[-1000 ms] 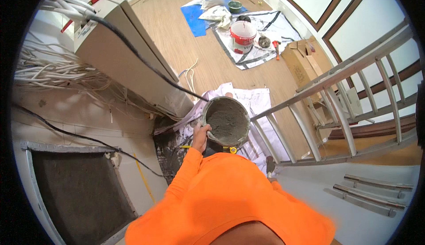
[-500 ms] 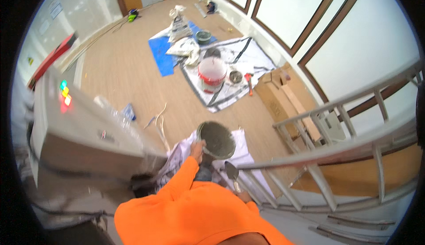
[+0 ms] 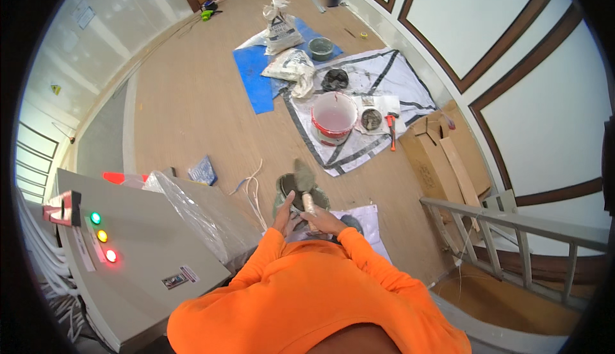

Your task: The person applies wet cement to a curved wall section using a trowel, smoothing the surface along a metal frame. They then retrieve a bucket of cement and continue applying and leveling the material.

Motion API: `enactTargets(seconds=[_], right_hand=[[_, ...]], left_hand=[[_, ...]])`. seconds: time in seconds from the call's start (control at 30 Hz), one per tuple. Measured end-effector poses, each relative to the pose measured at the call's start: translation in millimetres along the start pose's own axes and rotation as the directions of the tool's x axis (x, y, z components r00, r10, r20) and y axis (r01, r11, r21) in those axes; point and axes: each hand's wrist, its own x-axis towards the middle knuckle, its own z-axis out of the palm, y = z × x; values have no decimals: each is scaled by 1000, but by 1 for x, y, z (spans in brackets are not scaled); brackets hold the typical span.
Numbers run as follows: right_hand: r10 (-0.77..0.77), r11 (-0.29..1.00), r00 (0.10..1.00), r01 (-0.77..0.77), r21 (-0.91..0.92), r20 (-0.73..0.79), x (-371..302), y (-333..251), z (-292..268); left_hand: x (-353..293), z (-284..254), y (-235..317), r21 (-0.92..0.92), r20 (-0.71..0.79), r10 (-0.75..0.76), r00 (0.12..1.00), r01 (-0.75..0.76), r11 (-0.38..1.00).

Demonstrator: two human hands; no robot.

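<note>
A grey, mortar-smeared bowl is in front of my body, partly covered by my hands and a trowel. My left hand is closed at the near left side of this bowl, its fingers at the edge. My right hand grips the pale handle of the trowel, whose mortar-coated blade points away from me over the bowl. My two hands are close together. Under and beside the bowl, a white sheet shows in part.
To my left is a grey cabinet with lit lamps. A metal ladder lies to the right beside cardboard. Ahead, a white and red bucket, a hammer and sacks sit on sheets.
My right hand has brought the trowel from the right side over to the bowl. The bowl now sits closer to my body, and my view has shifted left.
</note>
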Motion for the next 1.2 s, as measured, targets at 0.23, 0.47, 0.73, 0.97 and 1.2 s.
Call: enactTargets(seconds=[0.23, 0.47, 0.73, 0.97, 1.2], right_hand=[[-191, 755, 870, 427, -498, 455, 79, -101, -34], [-214, 900, 843, 367, -236, 493, 198, -95, -137], [133, 905, 809, -335, -263, -573, 486, 91, -387], [87, 759, 883, -358, -543, -461, 696, 196, -489], [179, 712, 900, -397, -579, -397, 782, 329, -516]], left_hand=[[66, -16, 48, -109, 91, -58, 994, 67, 992], [159, -30, 52, -317, -246, -74, 966, -8, 948], [250, 12, 121, -400, -542, -275, 794, 44, 915], [367, 72, 191, -209, -708, -250, 660, 142, 967], [453, 54, 201, -175, -734, -218, 644, 131, 976]])
